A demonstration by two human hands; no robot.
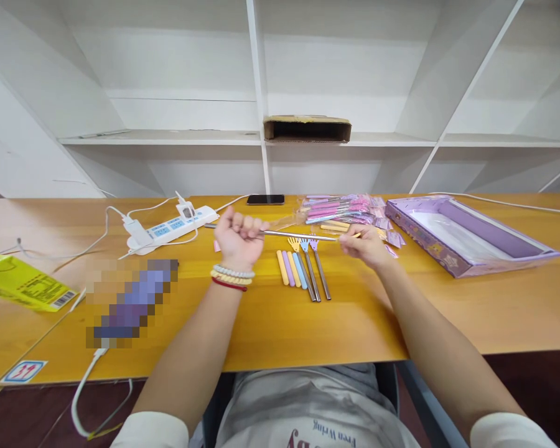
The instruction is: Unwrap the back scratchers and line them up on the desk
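Observation:
A thin metal rod is stretched level between my two hands above the table. My left hand has its fingers curled round the rod's left part, with the rod's end poking out beyond it. My right hand pinches the right end, where a small yellow piece shows at the fingers. Below the rod lie several coloured handles in yellow, purple and blue. Beside them are three metal rods with small hand-shaped heads in yellow, blue and purple.
Behind my right hand lies a pile of wrapped pink and purple sticks. An open purple box stands at the right. A power strip, blurred phone, yellow packet and cables are at the left. A black phone lies at the back.

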